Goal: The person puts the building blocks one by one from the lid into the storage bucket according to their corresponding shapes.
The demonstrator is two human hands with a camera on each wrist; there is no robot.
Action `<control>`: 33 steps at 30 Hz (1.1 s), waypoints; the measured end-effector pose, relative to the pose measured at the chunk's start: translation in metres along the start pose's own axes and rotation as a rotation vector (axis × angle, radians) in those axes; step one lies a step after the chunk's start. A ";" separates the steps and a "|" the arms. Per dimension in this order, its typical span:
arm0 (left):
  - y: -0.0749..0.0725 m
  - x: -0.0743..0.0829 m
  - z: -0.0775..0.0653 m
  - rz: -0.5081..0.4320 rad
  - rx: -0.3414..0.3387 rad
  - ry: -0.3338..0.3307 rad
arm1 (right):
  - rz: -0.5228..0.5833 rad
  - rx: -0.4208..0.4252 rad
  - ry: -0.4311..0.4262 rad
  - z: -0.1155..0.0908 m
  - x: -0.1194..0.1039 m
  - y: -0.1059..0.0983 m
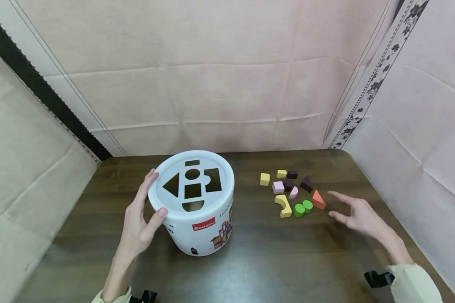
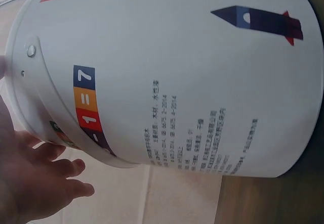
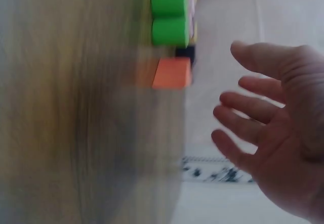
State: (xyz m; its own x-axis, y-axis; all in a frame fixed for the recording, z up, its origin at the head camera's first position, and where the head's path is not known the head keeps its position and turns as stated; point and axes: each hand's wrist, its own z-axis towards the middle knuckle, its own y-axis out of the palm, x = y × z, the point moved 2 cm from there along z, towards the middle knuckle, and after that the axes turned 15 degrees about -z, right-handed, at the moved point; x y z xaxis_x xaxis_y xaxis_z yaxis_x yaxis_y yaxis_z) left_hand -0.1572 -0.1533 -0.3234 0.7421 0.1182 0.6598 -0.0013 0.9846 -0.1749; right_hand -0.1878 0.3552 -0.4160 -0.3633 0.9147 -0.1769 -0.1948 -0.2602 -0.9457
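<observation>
A white shape-sorter bucket stands on the table, its pale blue lid pierced by several shaped holes. My left hand holds it at the left side of the lid, thumb on the front rim and fingers along the edge. In the left wrist view, some fingers hang curled off the rim. To the right, my right hand reaches over the table with spread fingers, holding nothing. Nearest to it is an orange triangular block; beside that stand two green cylinders.
Behind these lie a yellow arch block, yellow cubes, a lilac block, a pink half-round and dark purple blocks. Pale cloth walls border the wooden table at the back and sides.
</observation>
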 end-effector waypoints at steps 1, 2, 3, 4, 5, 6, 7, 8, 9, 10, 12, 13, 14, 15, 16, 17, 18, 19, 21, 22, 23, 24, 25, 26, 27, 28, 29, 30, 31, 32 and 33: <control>0.000 -0.001 0.000 -0.007 0.004 -0.002 | 0.026 -0.008 0.011 0.004 0.008 0.002; 0.000 -0.002 0.000 -0.014 0.007 -0.001 | 0.052 -0.017 0.020 0.007 0.015 0.005; 0.000 -0.002 0.000 -0.019 0.011 -0.001 | 0.084 -0.032 0.033 0.010 0.022 0.008; 0.000 -0.003 0.000 -0.024 0.015 0.001 | 0.120 -0.049 0.046 0.013 0.029 0.011; 0.000 -0.004 0.000 -0.026 0.017 0.001 | 0.152 -0.067 0.057 0.016 0.035 0.015; 0.000 -0.004 0.000 -0.028 0.019 0.002 | 0.182 -0.088 0.063 0.018 0.040 0.018; 0.000 -0.005 -0.001 -0.029 0.020 0.004 | 0.203 -0.106 0.065 0.020 0.044 0.021; 0.000 -0.005 -0.001 -0.032 0.021 0.006 | 0.230 -0.122 0.065 0.021 0.048 0.024; 0.001 -0.006 -0.001 -0.035 0.022 0.007 | 0.260 -0.136 0.061 0.023 0.051 0.027; 0.001 -0.007 -0.001 -0.040 0.024 0.010 | 0.290 -0.149 0.052 0.024 0.054 0.030; 0.002 -0.009 -0.002 -0.049 0.027 0.013 | 0.344 -0.171 0.037 0.026 0.059 0.036; 0.002 -0.010 -0.002 -0.053 0.030 0.012 | 0.365 -0.179 0.031 0.026 0.061 0.038; 0.002 -0.012 -0.003 -0.056 0.033 0.012 | 0.385 -0.186 0.026 0.027 0.063 0.040; 0.002 -0.013 -0.003 -0.057 0.037 0.012 | 0.392 -0.192 0.023 0.028 0.065 0.042; 0.002 -0.015 -0.004 -0.057 0.040 0.012 | 0.388 -0.199 0.019 0.029 0.066 0.044; 0.002 -0.016 -0.004 -0.056 0.042 0.012 | 0.380 -0.201 0.017 0.029 0.068 0.045; 0.002 -0.018 -0.005 -0.055 0.044 0.012 | 0.371 -0.204 0.017 0.029 0.069 0.046; 0.002 -0.019 -0.005 -0.053 0.044 0.012 | 0.368 -0.211 0.015 0.030 0.069 0.047; 0.002 -0.021 -0.007 -0.049 0.044 0.012 | 0.363 -0.229 0.008 0.030 0.071 0.049; 0.002 -0.022 -0.007 -0.047 0.044 0.012 | 0.365 -0.237 0.001 0.030 0.072 0.049; 0.002 -0.022 -0.008 -0.046 0.045 0.012 | 0.373 -0.241 -0.003 0.031 0.072 0.050; 0.002 -0.022 -0.008 -0.043 0.045 0.011 | 0.382 -0.250 -0.011 0.031 0.073 0.050; 0.002 -0.021 -0.008 -0.043 0.045 0.008 | 0.392 -0.254 -0.021 0.032 0.073 0.050; 0.002 -0.020 -0.008 -0.041 0.045 0.007 | 0.395 -0.255 -0.029 0.032 0.073 0.051; 0.002 -0.019 -0.008 -0.040 0.045 0.008 | 0.403 -0.250 -0.040 0.033 0.073 0.051; 0.003 -0.018 -0.008 -0.041 0.045 0.009 | 0.410 -0.252 -0.053 0.034 0.073 0.051; 0.003 -0.017 -0.007 -0.042 0.045 0.011 | 0.417 -0.253 -0.063 0.034 0.073 0.051; 0.003 -0.016 -0.007 -0.043 0.045 0.013 | 0.422 -0.256 -0.073 0.035 0.073 0.051; 0.003 -0.015 -0.007 -0.044 0.045 0.015 | 0.423 -0.258 -0.077 0.036 0.073 0.050; 0.004 -0.014 -0.007 -0.046 0.047 0.019 | 0.422 -0.261 -0.080 0.037 0.073 0.050; 0.004 -0.014 -0.007 -0.047 0.047 0.021 | 0.423 -0.267 -0.080 0.038 0.072 0.050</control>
State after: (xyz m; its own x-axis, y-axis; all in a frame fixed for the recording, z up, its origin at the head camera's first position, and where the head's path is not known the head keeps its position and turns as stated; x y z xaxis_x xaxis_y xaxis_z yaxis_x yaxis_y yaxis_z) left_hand -0.1629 -0.1522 -0.3378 0.7561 0.0691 0.6508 0.0028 0.9941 -0.1089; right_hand -0.2583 0.3966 -0.4654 -0.4309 0.7172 -0.5477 0.2199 -0.5052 -0.8345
